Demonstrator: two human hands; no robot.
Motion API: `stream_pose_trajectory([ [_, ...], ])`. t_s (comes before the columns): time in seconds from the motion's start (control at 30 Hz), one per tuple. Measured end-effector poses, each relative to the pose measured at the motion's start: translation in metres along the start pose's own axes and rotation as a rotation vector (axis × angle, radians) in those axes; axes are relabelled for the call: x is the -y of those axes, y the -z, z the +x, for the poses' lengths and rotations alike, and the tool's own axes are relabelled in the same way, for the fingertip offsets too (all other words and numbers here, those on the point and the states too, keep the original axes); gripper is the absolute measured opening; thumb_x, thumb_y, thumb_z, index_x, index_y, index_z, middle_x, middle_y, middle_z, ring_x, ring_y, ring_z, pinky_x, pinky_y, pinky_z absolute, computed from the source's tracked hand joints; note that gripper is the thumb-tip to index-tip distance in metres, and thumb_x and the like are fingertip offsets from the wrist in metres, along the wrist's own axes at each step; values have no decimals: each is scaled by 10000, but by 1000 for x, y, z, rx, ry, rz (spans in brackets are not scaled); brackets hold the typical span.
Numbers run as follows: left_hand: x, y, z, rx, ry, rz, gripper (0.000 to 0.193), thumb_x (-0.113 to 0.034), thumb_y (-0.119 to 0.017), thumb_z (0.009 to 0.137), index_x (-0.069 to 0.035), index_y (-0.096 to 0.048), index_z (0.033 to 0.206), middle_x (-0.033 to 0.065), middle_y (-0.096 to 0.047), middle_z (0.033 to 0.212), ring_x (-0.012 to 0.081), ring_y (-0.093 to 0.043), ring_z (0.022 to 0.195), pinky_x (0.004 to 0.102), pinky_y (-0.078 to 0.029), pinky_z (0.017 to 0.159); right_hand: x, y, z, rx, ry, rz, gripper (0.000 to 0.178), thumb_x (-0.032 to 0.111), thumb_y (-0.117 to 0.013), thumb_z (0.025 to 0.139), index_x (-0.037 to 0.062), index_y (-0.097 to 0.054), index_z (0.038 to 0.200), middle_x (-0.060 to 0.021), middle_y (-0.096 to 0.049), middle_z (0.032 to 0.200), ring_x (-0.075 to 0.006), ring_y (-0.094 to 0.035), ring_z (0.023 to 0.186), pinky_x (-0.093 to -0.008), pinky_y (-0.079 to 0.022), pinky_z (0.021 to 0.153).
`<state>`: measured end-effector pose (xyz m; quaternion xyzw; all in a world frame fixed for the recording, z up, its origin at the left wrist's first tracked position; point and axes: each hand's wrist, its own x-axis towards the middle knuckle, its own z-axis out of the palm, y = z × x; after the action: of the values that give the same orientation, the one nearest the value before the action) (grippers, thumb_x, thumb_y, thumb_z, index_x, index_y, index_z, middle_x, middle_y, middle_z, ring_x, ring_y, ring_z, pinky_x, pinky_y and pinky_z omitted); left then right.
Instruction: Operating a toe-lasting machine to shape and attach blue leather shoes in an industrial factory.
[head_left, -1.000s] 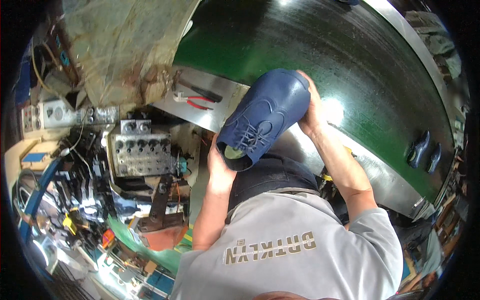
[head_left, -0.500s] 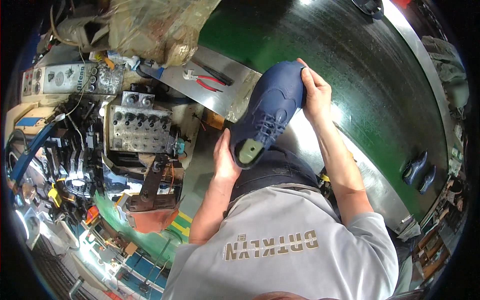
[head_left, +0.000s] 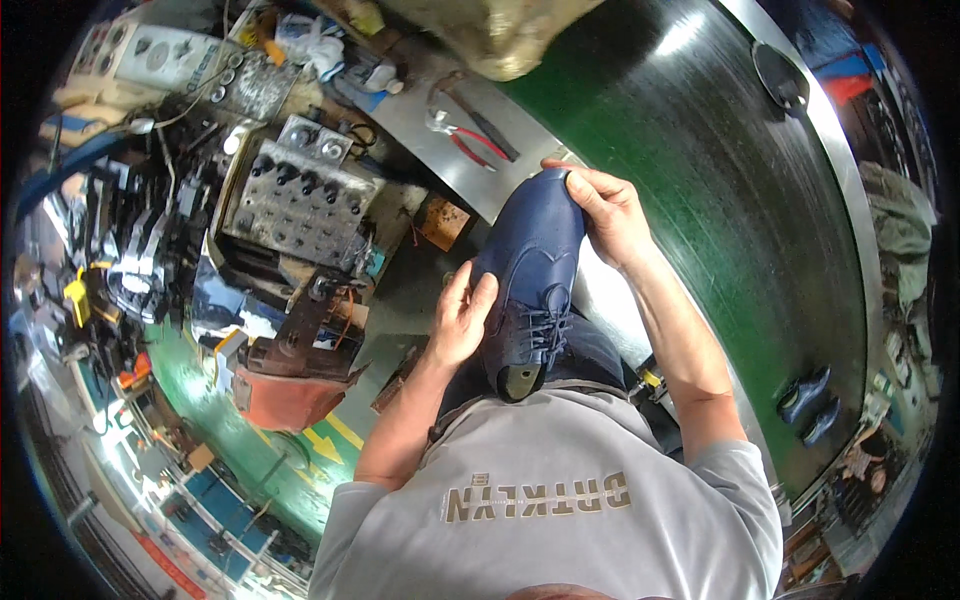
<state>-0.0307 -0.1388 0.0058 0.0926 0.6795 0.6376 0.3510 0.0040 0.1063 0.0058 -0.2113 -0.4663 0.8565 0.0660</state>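
A dark blue lace-up shoe [head_left: 535, 255] is held in front of my body, toe pointing away and laces up. Inside its heel opening a greenish shoe last [head_left: 520, 378] shows. My right hand [head_left: 612, 215] is closed around the toe end, thumb on top and fingers at the tip. Against the left side of the shoe lies my left hand [head_left: 465, 318], with fingers and thumb stretched out and apart. The shoe is not between its thumb and fingers.
Pliers with red handles [head_left: 462, 135] and a hammer [head_left: 480, 115] lie on a metal plate [head_left: 405, 115] ahead. To the left stands a machine with a knobbed control box [head_left: 300, 205]. A green-black conveyor belt [head_left: 740, 220] curves past on the right, carrying a pair of blue shoes [head_left: 808, 402].
The shoe has come nearer my body and turned more upright in view, its heel now by my waist. My left hand has shifted from the heel to the shoe's side; my right still grips the toe.
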Motion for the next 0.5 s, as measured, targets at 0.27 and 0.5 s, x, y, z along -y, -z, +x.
stream_pose_trajectory([
  [0.27,-13,77,-45,-465,-205,2,292,-117,-491,1022,-64,-385,756,-65,-326,703,39,-300,651,228,-280,531,-39,-139,34,123,-36,67,275,212,-658,929,-3,-697,1095,-88,-704,1029,-142,-653,896,-290,-526,831],
  [0.5,-70,199,-98,-707,-332,-73,289,-156,-471,1033,-64,-418,765,-69,-336,701,43,-288,657,224,-273,562,-48,-331,54,310,61,-4,200,236,-579,986,62,-615,1078,-32,-668,1021,-83,-617,883,-240,-513,755],
])
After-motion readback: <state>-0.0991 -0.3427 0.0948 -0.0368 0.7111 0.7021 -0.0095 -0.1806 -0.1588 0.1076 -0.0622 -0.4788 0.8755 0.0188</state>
